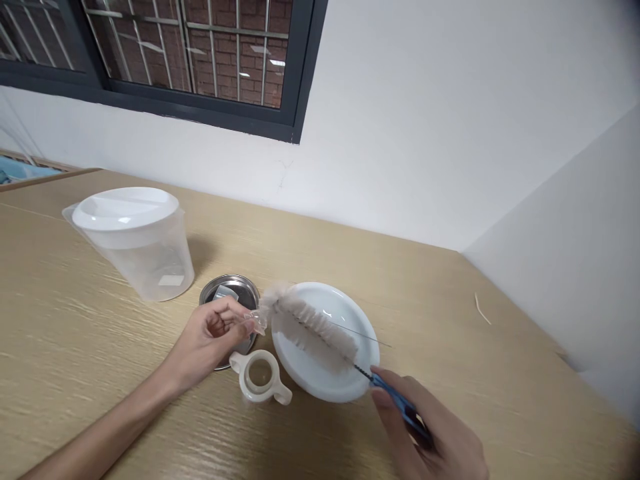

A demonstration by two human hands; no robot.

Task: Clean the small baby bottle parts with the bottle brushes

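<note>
My left hand (215,337) pinches a small clear, soft-looking piece (257,321), perhaps a bottle nipple, above the edge of a round metal dish. In my right hand (425,423) is the blue handle of a bottle brush (317,328). The brush's white bristles slant over a white bowl (325,390), and their tip is beside the clear piece; whether they touch is unclear. A white two-handled ring (260,376) stands on the table between my left hand and the bowl.
A lidded clear plastic pitcher (145,260) stands at the left. The metal dish (230,279) holds a silvery item, partly hidden by my left hand. A thin pale strip (482,309) lies on the wooden table (440,300) at the right. A wall and barred window are behind.
</note>
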